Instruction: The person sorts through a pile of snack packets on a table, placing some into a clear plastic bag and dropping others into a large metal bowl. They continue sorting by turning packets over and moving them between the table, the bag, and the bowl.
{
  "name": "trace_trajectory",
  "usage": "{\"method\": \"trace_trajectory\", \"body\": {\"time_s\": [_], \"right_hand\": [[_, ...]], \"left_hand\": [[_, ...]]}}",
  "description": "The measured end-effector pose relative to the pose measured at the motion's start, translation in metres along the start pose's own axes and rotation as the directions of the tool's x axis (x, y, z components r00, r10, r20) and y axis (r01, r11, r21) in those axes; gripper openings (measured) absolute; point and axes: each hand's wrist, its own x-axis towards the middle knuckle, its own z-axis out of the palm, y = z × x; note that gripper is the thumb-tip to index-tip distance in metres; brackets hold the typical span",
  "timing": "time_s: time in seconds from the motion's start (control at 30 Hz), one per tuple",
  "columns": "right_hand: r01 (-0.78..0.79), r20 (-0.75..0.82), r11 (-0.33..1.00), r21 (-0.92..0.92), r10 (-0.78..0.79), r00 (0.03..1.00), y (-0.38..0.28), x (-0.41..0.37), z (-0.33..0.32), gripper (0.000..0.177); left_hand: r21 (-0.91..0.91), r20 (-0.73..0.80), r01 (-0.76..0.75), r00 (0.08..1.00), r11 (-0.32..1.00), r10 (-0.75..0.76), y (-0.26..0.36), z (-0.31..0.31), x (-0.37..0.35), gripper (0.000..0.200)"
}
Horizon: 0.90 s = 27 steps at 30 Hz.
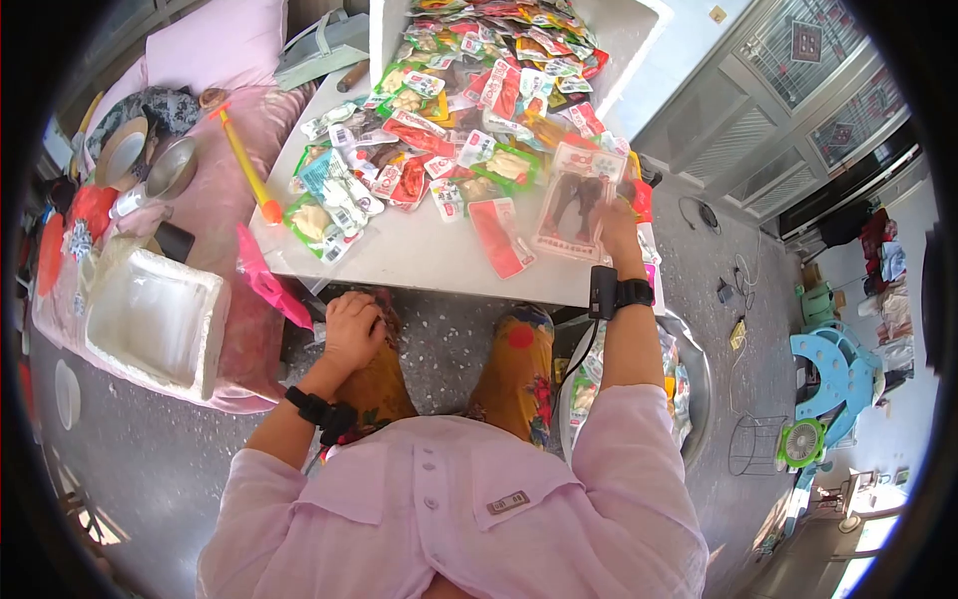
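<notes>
Many small sealed food packets (404,130) lie heaped on a white table (399,255), spilling from a white foam box (639,30) at its far side. My right hand (621,228) is at the table's right part, its fingers closed on the edge of a clear packet (574,200) with dark contents and red print. Just left of that, a red and white packet (501,238) lies near the front edge. My left hand (354,327) rests on my left knee below the table edge, fingers curled together, with nothing visible in it.
A metal basin (694,369) with more packets stands on the floor beside my right arm. On the left, a pink-covered bed (244,349) holds an empty foam box (155,314), bowls (172,168) and a yellow stick (244,160). A green fan (801,442) is at right.
</notes>
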Motion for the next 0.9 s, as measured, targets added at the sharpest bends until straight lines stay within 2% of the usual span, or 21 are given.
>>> {"method": "trace_trajectory", "body": {"time_s": [0.03, 0.13, 0.2, 0.27, 0.37, 0.43, 0.5, 0.57, 0.6, 0.63, 0.67, 0.7, 0.8, 0.9], "right_hand": [[0.019, 0.039, 1.0, 0.019, -0.019, 0.999, -0.002, -0.005, -0.012, 0.007], [0.002, -0.114, 0.982, 0.187, 0.02, 0.993, -0.026, -0.042, -0.042, 0.01], [0.117, -0.167, 0.968, 0.223, -0.081, 0.983, -0.027, -0.065, -0.095, 0.011], [0.16, -0.159, 0.942, 0.295, -0.117, 0.98, -0.028, -0.105, -0.151, 0.011], [0.168, -0.387, 0.954, 0.247, -0.062, 0.92, -0.009, -0.18, -0.23, 0.009], [0.127, -0.587, 0.944, 0.305, 0.081, 0.806, -0.003, -0.24, -0.245, 0.007], [0.102, -0.742, 0.961, 0.256, 0.128, 0.658, 0.026, -0.289, -0.276, 0.006], [-0.08, -0.855, 0.994, 0.072, 0.102, 0.508, 0.084, -0.344, -0.334, 0.007], [-0.122, -0.886, 0.988, 0.095, 0.139, 0.442, 0.126, -0.373, -0.366, 0.012], [-0.445, -0.875, 0.875, -0.189, 0.056, 0.481, 0.143, -0.399, -0.374, 0.012], [-0.683, -0.856, 0.589, -0.432, -0.028, 0.516, 0.16, -0.426, -0.382, 0.014], [-0.685, -0.697, -0.223, -0.693, -0.034, 0.716, 0.168, -0.447, -0.381, 0.022], [-0.643, -0.708, -0.348, -0.682, 0.094, 0.7, 0.206, -0.479, -0.383, 0.026], [-0.741, -0.76, -0.178, -0.648, 0.095, 0.643, 0.235, -0.502, -0.397, 0.023]], "left_hand": [[0.006, 0.0, -0.001, 1.0, 1.0, 0.001, -0.001, 0.0, 0.0, 0.018], [0.013, 0.028, 0.02, 0.999, 1.0, -0.02, 0.002, -0.002, 0.001, 0.016], [0.023, 0.035, 0.016, 0.999, 1.0, -0.016, 0.001, -0.001, -0.001, 0.017], [0.034, 0.054, 0.008, 0.999, 0.999, -0.009, -0.002, 0.0, -0.003, 0.018], [0.048, 0.075, 0.002, 0.997, 0.999, -0.006, -0.005, 0.001, -0.006, 0.019], [0.053, 0.08, -0.006, 0.997, 0.999, 0.002, -0.007, 0.001, -0.007, 0.02], [0.073, 0.083, -0.012, 0.996, 0.997, 0.005, -0.007, 0.001, -0.008, 0.021], [0.079, 0.088, -0.024, 0.996, 0.997, 0.017, -0.007, 0.002, -0.008, 0.021], [0.081, 0.091, -0.032, 0.996, 0.996, 0.025, -0.007, 0.003, -0.007, 0.021], [0.079, 0.106, -0.026, 0.994, 0.997, 0.017, -0.006, 0.003, -0.007, 0.02], [0.081, 0.104, -0.032, 0.994, 0.996, 0.023, -0.004, 0.004, -0.008, 0.02], [0.085, 0.102, -0.036, 0.994, 0.996, 0.028, -0.003, 0.005, -0.008, 0.02], [0.1, 0.106, -0.049, 0.994, 0.994, 0.039, -0.002, 0.005, -0.009, 0.02], [0.114, 0.122, -0.045, 0.992, 0.992, 0.031, -0.001, 0.005, -0.009, 0.019]]}}
